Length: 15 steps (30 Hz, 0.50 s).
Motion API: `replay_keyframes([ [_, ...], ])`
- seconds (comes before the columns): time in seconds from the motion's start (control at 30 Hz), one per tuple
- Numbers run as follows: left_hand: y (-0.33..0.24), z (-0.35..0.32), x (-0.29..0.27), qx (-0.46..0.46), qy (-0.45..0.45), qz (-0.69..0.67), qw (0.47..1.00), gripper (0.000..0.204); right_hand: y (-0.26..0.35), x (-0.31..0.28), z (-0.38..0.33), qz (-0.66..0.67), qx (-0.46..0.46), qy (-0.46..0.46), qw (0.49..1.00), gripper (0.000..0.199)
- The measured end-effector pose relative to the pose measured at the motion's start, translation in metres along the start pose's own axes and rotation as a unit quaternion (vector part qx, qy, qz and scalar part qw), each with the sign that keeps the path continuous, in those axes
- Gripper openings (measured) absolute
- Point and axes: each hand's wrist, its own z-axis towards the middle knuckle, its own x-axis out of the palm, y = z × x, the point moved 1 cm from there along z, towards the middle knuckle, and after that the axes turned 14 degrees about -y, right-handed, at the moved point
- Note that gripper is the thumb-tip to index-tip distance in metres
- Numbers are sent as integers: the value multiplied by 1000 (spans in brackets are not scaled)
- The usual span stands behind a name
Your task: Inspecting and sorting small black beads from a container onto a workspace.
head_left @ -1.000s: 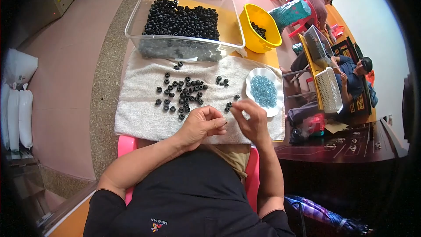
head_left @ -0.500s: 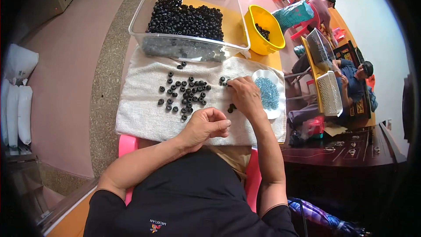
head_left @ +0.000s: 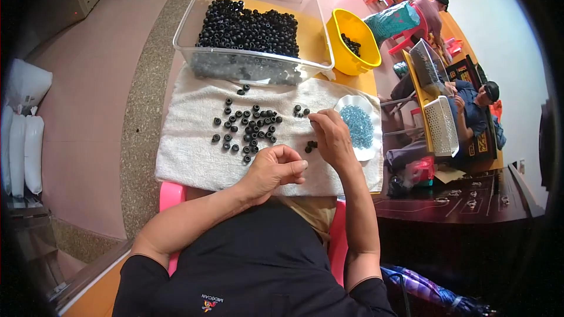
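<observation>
Black rings (head_left: 249, 129): small black ring-shaped parts, scattered loose on the white towel (head_left: 188, 158) ahead of both hands; a few more lie apart near the towel's far edge and a small group lies just beside the right hand.
Right hand (head_left: 330, 136): reaches forward over the towel, fingertips pinched together near a small cluster of rings at the far side. Whether a ring sits between the fingertips cannot be told; the fingers hide it.
Left hand (head_left: 276, 167): curled into a loose fist over the towel's near part, thumb laid across the fingers. Contents of the fist are hidden; grip state cannot be told.
White dish (head_left: 357, 126): shallow, on the towel's right end, just beside the right hand; holds a heap of small blue pieces, too fine to make out singly.
Clear bin (head_left: 252, 29): rectangular, beyond the towel, holding a large heap of the same black rings; its near wall blurs those behind it.
Yellow bowl (head_left: 352, 44): right of the bin, a few black rings inside.
Pink seat (head_left: 171, 195): only its edges show under the towel and the person's torso.
Other people (head_left: 464, 100): seated at the right rim, partly cut off and bent by the lens.
</observation>
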Motion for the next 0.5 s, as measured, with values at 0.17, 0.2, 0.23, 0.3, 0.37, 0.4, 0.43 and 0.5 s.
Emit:
replay_keyframes([
  [0.17, -3, -2, 3, 7, -20, -8, 1000, 19, 24, -14, -12, 87, 68, -2, 994, 14],
  [0.2, -4, -2, 2, 9, -19, -7, 1000, 21, 32, -17, -13, 119, 94, 12, 988, 15],
  [0.23, -4, -1, 2, 10, -15, -6, 1000, 24, 38, -19, -17, 135, 128, 18, 982, 15],
  [0.3, -3, -1, 2, 13, -7, 0, 1000, 25, 43, -22, -26, 132, 130, 16, 983, 15],
  [0.37, -2, -1, 2, 17, 1, 5, 1000, 26, 47, -21, -31, 151, 136, 8, 979, 15],
  [0.4, 0, 0, 1, 17, 1, 1, 1000, 25, 46, -21, -34, 151, 136, 8, 979, 15],
  [0.43, 1, 1, 0, 17, 2, -4, 1000, 24, 44, -20, -37, 162, 132, 6, 978, 15],
  [0.5, 2, 3, 0, 13, 3, 2, 1000, 24, 41, -18, -41, 174, 127, 5, 977, 15],
])
